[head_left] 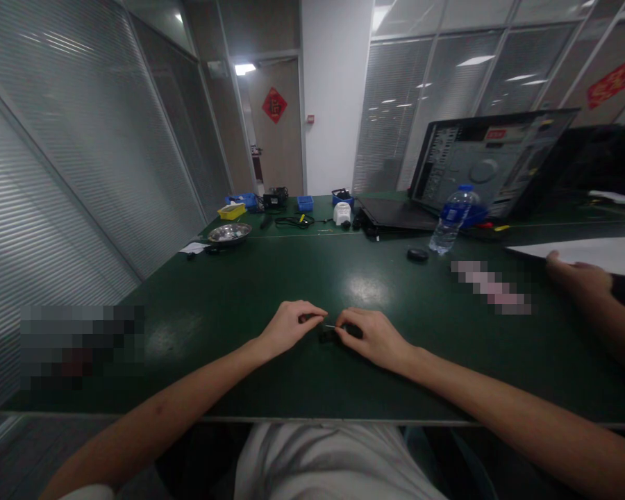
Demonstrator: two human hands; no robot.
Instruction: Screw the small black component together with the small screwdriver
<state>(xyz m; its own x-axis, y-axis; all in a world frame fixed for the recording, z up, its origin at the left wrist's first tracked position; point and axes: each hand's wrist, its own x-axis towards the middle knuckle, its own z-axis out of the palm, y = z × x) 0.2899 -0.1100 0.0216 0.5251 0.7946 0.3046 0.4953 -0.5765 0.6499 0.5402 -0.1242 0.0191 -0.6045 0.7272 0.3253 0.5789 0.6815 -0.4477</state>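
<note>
I see a big dark green table point(239, 389) that fills most of my view. At the far right of it stands an open computer case point(492, 161) with its side off, and a flat black laptop point(396, 214) lies in front of it. A white sheet of paper point(598, 253) lies at the right edge, and another person's hand point(578, 278) rests on its corner.

A clear water bottle point(452, 219) with a blue cap and blue label stands near the case. A round metal bowl point(229, 234) sits far off on the left side, with a yellow box point(232, 211) just behind it. Small blue bins point(305, 203) and a little white thing point(342, 212) sit at the far end. A small black oval thing point(417, 255) lies near the bottle.

Close to me, in the middle of the table near the front edge, are my two hands. My left hand point(292, 325) is curled, with the finger and thumb pinched on a tiny dark piece. My right hand point(372, 337) is curled too and pinches the small black part point(327, 335). That part is dark, short and blocky, and it rests on the table right between my hands. A thin pale pin point(330, 326) sticks out beside it, from my right fingers toward my left hand. The part is too small and dark for me to tell more about it
</note>
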